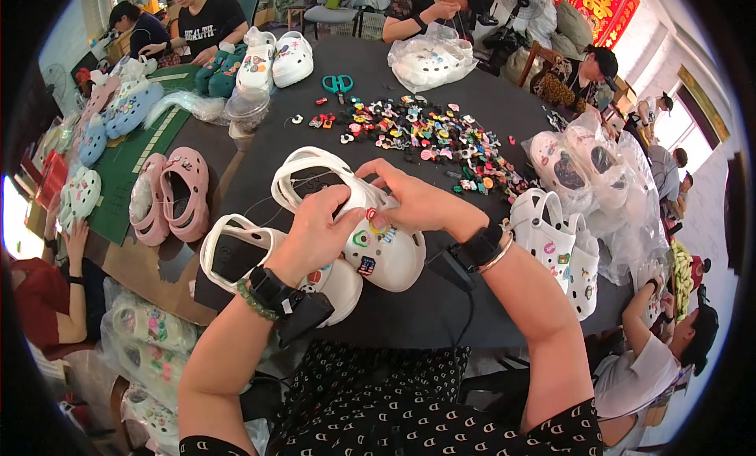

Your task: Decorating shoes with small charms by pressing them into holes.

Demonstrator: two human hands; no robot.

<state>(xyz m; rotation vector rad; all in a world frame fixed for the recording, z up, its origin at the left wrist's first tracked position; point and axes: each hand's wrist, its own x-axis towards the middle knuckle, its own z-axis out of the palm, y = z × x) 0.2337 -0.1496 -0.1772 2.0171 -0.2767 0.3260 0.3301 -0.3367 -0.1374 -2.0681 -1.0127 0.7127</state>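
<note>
1. Gripping white clog (398, 261) over table (496, 313) with left hand (316, 226) and right hand (419, 200) curled.
2. Partly hiding second clog (345, 294), just beside, behind left hand.
3. Facing charms (429, 133) and scissors (338, 84); flanked by pink clogs (187, 163), bagged clogs (594, 163).

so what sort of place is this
Probably a small workshop where clogs are decorated by hand: a heap of colourful charms lies on the dark table, white clogs bear similar charms, and other people sit or stand around the room.
</note>
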